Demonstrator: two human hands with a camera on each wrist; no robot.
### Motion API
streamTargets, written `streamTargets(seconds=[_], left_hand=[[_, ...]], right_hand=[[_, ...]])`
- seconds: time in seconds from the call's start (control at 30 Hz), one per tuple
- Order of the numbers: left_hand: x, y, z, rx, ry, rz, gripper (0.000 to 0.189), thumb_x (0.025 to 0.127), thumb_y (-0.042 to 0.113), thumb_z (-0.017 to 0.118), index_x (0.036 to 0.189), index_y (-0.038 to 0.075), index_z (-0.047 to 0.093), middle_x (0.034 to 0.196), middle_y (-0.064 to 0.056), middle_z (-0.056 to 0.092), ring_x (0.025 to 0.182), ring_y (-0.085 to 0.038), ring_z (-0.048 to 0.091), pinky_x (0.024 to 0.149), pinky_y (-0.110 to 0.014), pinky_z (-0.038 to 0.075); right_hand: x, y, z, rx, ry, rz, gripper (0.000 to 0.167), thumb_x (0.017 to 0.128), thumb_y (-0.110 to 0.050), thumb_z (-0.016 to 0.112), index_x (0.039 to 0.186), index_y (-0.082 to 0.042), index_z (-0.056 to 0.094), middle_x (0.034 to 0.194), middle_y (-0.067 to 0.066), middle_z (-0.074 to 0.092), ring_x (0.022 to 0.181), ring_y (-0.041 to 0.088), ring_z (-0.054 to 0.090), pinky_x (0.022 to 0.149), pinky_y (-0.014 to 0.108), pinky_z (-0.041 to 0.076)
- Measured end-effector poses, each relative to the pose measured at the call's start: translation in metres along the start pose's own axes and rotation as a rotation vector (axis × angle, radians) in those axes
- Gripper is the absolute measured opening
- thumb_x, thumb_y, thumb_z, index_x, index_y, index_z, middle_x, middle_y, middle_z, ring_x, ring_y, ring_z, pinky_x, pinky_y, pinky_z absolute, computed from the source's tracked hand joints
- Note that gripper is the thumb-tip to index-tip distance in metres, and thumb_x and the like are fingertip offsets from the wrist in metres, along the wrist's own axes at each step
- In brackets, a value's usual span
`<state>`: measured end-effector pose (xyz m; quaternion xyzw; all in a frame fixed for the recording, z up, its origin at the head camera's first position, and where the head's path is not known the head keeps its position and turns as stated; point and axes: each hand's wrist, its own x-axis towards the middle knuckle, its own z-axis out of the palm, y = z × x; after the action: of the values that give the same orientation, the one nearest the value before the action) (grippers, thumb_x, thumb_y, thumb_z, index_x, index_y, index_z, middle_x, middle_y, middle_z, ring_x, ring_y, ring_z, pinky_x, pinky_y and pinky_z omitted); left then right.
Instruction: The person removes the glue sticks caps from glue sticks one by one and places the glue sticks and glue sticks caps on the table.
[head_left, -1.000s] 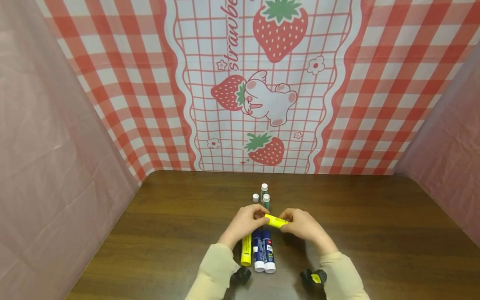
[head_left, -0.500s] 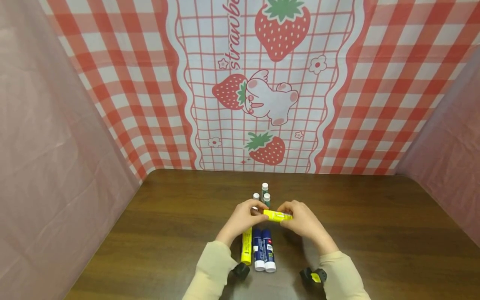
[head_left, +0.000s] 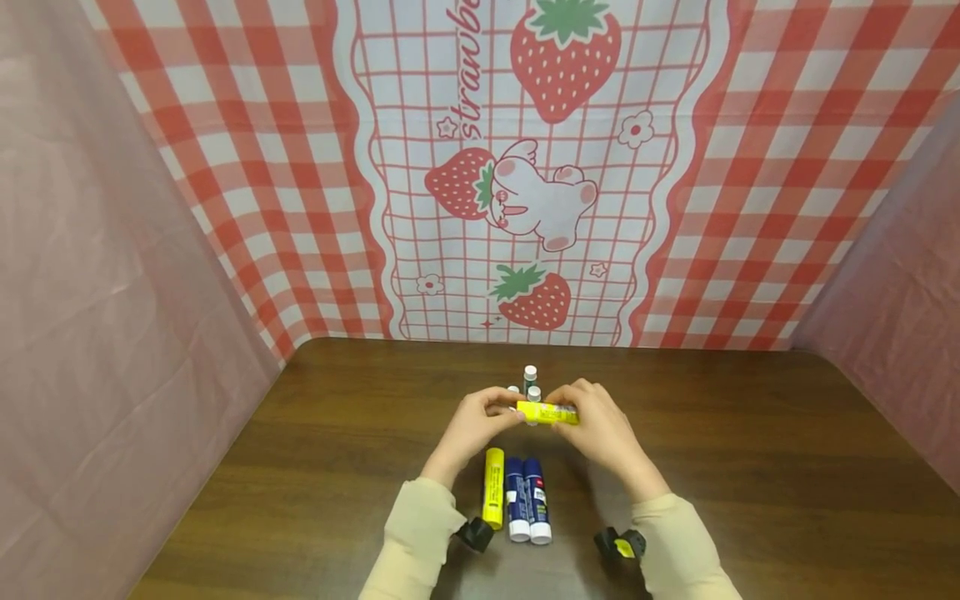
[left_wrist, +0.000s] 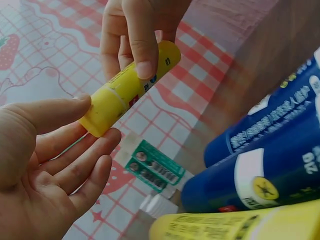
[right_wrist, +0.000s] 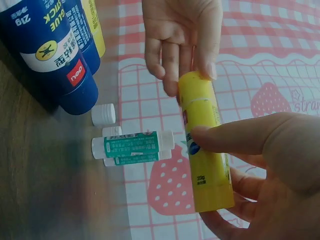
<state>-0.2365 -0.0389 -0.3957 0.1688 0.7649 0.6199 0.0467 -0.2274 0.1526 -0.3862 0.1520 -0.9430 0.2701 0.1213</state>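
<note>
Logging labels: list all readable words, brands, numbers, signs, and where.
"deli": blue cylindrical plastic glue stick
"GLUE STICK": same stick
"21g": same stick
"20g": held yellow plastic stick
"strawbe" (cut off): red and white fabric backdrop
Too small or blurred: other lettering, including green and white plastic tubes

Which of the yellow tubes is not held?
The yellow tube left of the blue tubes; the left hand and right hand hold the other yellow tube.
</note>
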Motion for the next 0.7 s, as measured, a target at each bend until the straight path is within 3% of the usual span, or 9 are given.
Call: streamTargets(seconds=[0.1,0.23,0.4,0.7], left_hand=[[0.006,-0.01,-0.002,-0.031,0.013,0.017,0.031,0.082,0.006,0.064,0.11,-0.006,0.06,0.103,-0.021,0.064,0.085,-0.027,0.064,0.078,-0.039,0.051],[0.011,-0.02,-0.003,-0.004,0.038,0.031,0.031,0.082,0.01,0.066,0.11,-0.002,0.061,0.101,-0.017,0.065,0.083,-0.029,0.064,0.074,-0.035,0.052],[0.009,-0.02,-0.006,0.021,0.079,0.043,0.027,0.082,0.014,0.066,0.107,0.004,0.062,0.099,-0.013,0.066,0.084,-0.022,0.062,0.069,-0.025,0.049],[0.011,-0.017,-0.006,0.012,0.076,0.021,0.028,0.082,0.014,0.066,0.109,0.005,0.061,0.102,-0.012,0.063,0.086,-0.017,0.06,0.071,-0.025,0.048]], right_hand=[[0.001,-0.002,0.001,0.013,0.024,-0.008,0.025,0.071,-0.01,0.074,0.095,-0.013,0.068,0.093,0.003,0.059,0.085,0.019,0.047,0.067,0.035,0.043],[0.002,-0.004,0.004,0.014,0.069,-0.038,0.026,0.071,-0.01,0.076,0.096,-0.012,0.068,0.095,0.002,0.059,0.087,0.019,0.048,0.069,0.036,0.045],[0.004,-0.004,0.009,0.001,0.145,-0.115,0.027,0.071,-0.009,0.076,0.096,-0.014,0.068,0.095,0.0,0.06,0.088,0.017,0.048,0.07,0.034,0.045],[0.008,-0.004,0.013,-0.004,0.196,-0.176,0.028,0.07,-0.006,0.076,0.095,-0.014,0.068,0.095,-0.001,0.061,0.088,0.017,0.049,0.07,0.033,0.045]])
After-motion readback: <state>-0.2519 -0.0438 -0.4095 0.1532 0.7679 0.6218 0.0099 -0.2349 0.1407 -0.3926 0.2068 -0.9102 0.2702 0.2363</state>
